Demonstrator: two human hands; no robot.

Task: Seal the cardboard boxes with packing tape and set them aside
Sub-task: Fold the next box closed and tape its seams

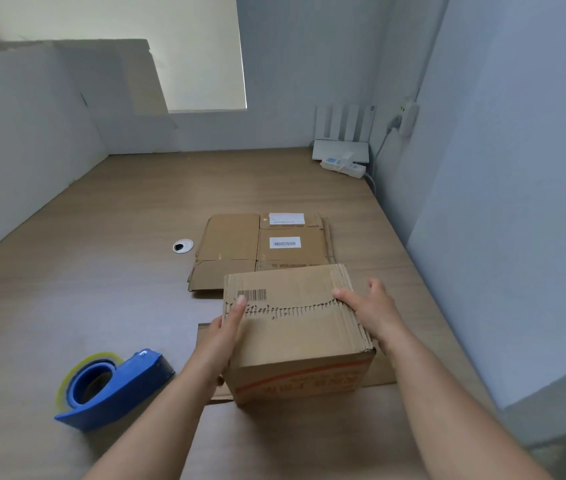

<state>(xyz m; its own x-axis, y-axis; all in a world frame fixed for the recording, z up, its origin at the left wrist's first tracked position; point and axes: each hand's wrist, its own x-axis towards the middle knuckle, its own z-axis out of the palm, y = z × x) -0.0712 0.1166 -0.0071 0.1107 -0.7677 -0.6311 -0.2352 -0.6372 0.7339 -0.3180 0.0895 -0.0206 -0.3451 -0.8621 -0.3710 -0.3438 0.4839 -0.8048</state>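
Cardboard box (297, 332) is sitting closed on the wooden table (118, 237), left hand (227, 329) pressing straight fingers onto its top-left edge, right hand (373, 311) bracing its right side, thumb lying on top, blue tape dispenser (111, 388) resting apart to the left.

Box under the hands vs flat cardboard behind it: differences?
The box is set up, flaps closed on a ragged seam; the flattened carton lies collapsed. The left hand and right hand rest on the box; neither touches the flattened carton. The flattened carton bears white labels; the box a printed barcode. Both are brown corrugated cardboard.
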